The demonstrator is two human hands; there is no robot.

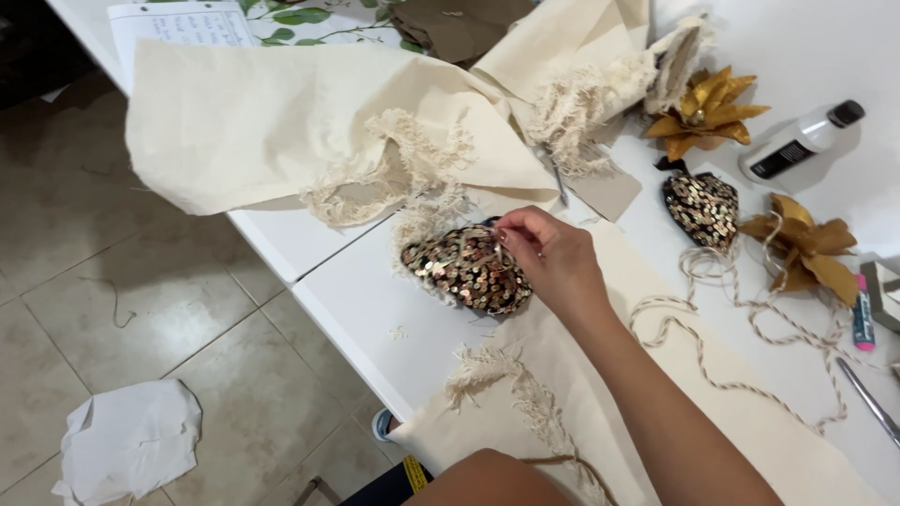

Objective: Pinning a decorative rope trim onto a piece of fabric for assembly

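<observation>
Near the desk's (347, 309) front edge, right hand (553, 262) fingertips pinch a sequin on the sequined ornament (469, 270); left hand unseen; tugging might loosen sequins.

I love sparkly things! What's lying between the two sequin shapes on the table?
In the head view, the right hand lies between the near sequin shape and the far one.

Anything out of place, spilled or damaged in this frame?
Yes: a crumpled white sheet lies on the tiled floor, away from the white table. A white bottle lies on its side, no spill visible. The cream cloth has frayed edges. The right hand pinches at a sequinned piece.
</observation>
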